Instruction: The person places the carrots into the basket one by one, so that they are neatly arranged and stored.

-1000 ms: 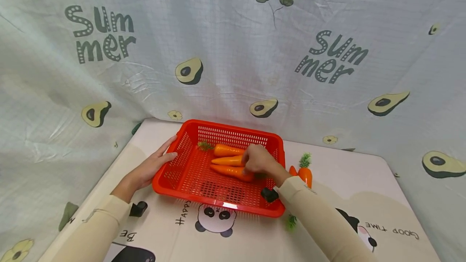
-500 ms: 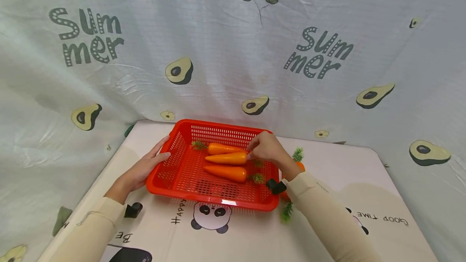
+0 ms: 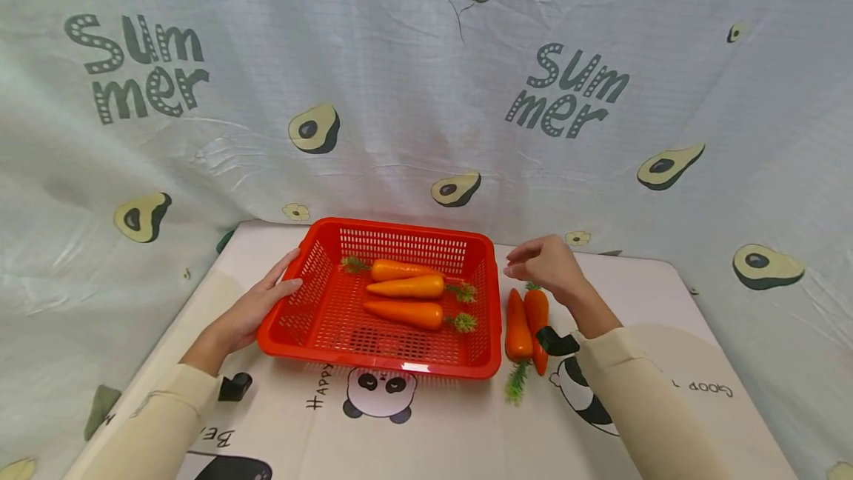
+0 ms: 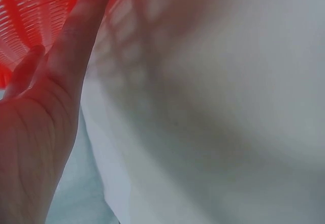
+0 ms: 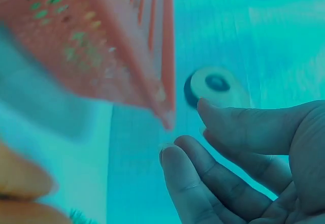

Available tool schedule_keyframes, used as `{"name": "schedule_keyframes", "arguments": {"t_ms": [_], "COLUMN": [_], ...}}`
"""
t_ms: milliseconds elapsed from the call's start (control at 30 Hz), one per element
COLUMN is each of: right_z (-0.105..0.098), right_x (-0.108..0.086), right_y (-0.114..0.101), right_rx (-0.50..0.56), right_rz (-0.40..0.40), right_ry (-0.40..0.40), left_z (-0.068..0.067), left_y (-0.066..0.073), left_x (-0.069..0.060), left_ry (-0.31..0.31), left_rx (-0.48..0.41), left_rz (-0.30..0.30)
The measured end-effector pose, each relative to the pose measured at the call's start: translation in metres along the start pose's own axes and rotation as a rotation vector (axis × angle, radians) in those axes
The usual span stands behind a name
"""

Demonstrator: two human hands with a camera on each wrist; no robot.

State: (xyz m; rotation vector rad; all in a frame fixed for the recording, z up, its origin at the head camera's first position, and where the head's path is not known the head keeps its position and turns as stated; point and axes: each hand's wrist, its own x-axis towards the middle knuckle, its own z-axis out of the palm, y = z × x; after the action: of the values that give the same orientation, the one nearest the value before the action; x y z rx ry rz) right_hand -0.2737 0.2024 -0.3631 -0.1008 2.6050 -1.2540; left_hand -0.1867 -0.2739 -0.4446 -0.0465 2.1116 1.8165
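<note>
Three orange carrots with green tops lie in the red basket (image 3: 380, 358): an upper one (image 3: 400, 270), a middle one (image 3: 413, 287) and a lower one (image 3: 409, 313). My left hand (image 3: 256, 306) rests on the basket's left side, fingers and thumb extended along the wall; the left wrist view shows this hand (image 4: 45, 102) against the red mesh. Right of the basket, my right hand (image 3: 553, 269) hovers empty with bent, parted fingers above two more carrots (image 3: 518, 328) (image 3: 536, 310). In the right wrist view, nothing is between the fingers of this hand (image 5: 244, 163).
A pale table cover (image 3: 466, 428) with panda prints and lettering lies under the basket. Behind it hangs a light curtain (image 3: 373, 43) with avocado prints and "summer" lettering. Black bands with small dark blocks sit at both wrists.
My right hand has let go inside the basket and moved right, over its rim, to above the outer carrots. The middle carrot shows whole. My left hand stays at the basket, while the view shifts slightly.
</note>
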Motion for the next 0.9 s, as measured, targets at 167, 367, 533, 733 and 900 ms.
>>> {"name": "schedule_keyframes", "arguments": {"t_ms": [167, 367, 533, 733, 900], "right_z": [-0.013, -0.016, -0.004, 0.012, 0.018], "right_x": [-0.009, -0.025, -0.035, -0.038, -0.037], "right_y": [0.025, 0.059, 0.084, 0.097, 0.101], "right_rx": [-0.02, -0.015, 0.018, 0.027, 0.03], "right_rz": [0.029, 0.13, 0.222, 0.281, 0.324], "right_ry": [0.02, 0.024, 0.031, 0.07, 0.08], "left_z": [-0.002, -0.002, -0.002, -0.003, -0.003], "left_y": [0.0, 0.002, 0.002, -0.001, -0.004], "left_x": [0.002, 0.004, 0.002, 0.002, 0.002], "left_ry": [0.006, 0.0, 0.001, 0.005, 0.004], "left_rx": [0.007, 0.007, 0.003, 0.001, 0.001], "left_rz": [0.003, 0.004, 0.004, 0.005, -0.002]}}
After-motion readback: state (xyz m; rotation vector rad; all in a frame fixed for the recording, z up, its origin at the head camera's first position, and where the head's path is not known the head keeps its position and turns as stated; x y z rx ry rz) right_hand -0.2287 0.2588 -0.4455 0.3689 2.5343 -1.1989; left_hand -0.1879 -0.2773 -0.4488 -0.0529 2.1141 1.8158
